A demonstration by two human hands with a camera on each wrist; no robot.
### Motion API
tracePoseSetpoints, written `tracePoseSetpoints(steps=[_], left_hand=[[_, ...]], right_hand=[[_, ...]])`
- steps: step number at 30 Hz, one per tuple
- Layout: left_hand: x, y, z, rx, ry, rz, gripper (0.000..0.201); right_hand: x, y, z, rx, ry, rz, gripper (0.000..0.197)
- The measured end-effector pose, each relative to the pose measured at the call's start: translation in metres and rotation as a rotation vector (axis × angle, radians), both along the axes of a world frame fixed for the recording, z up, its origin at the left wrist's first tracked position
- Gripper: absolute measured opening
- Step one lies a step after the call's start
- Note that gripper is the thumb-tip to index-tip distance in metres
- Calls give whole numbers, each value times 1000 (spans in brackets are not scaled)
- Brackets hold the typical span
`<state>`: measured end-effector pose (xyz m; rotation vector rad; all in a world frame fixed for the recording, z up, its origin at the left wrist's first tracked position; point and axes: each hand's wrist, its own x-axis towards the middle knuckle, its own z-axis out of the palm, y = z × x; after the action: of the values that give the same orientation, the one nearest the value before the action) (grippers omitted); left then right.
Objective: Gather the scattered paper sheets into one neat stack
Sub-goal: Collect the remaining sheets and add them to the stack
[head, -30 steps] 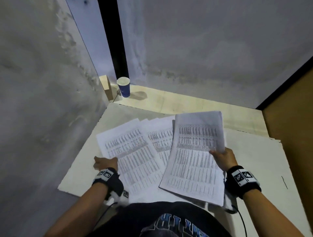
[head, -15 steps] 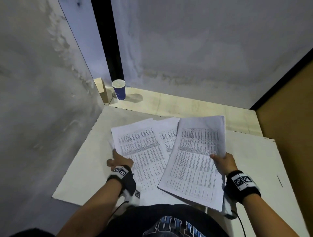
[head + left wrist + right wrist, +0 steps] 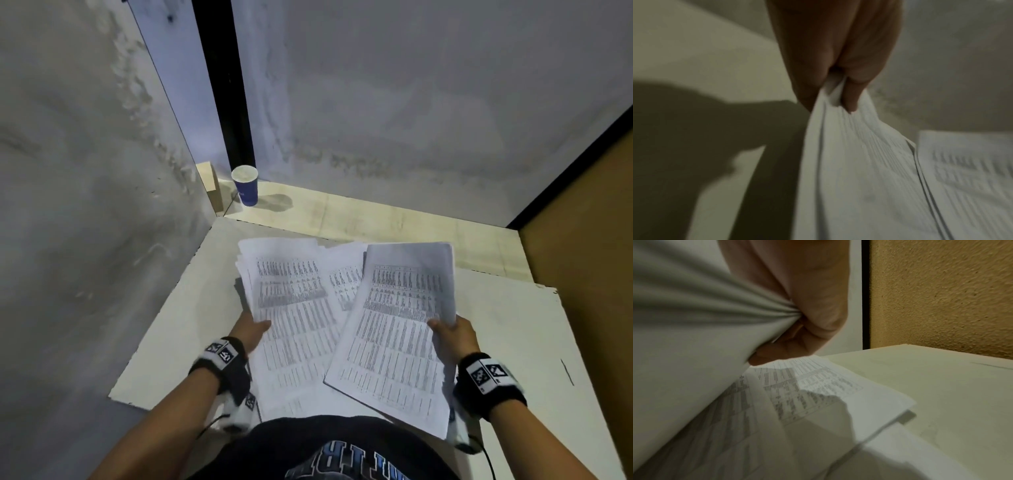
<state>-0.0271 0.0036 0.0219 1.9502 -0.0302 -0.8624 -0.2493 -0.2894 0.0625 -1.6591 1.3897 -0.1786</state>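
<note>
Two bundles of printed sheets are held above a white board (image 3: 507, 329). My left hand (image 3: 255, 329) pinches the left bundle (image 3: 291, 301) by its left edge, thumb on top; the left wrist view shows the sheets (image 3: 849, 154) squeezed between thumb and fingers (image 3: 851, 97). The right bundle (image 3: 400, 329) lies tilted over the left one, and my right hand (image 3: 448, 334) grips its right edge. In the right wrist view that bundle (image 3: 684, 321) bends in the grip, with more printed sheets (image 3: 813, 386) lying flat on the board beneath.
A blue paper cup (image 3: 246, 186) stands in the far left corner beside a small wooden block (image 3: 210, 186). Grey walls close off the left and back, a brown textured panel (image 3: 582, 257) the right. A pale wooden strip (image 3: 394, 219) runs behind the board.
My left hand slid right along the spread sheets, gathered them together and lifted them as a bundle toward the right-hand bundle. The right hand has stayed nearly still with its bundle.
</note>
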Motion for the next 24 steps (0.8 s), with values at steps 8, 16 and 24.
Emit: tracePoseSetpoints(steps=[8, 16, 24], left_hand=[[54, 5, 99, 93, -367, -76, 14], [50, 13, 130, 53, -455, 18, 24], [75, 28, 177, -91, -550, 312, 22]], right_hand=[[0, 3, 5, -49, 9, 117, 16], [-2, 9, 17, -87, -22, 101, 14], [-7, 7, 26, -95, -40, 68, 15]])
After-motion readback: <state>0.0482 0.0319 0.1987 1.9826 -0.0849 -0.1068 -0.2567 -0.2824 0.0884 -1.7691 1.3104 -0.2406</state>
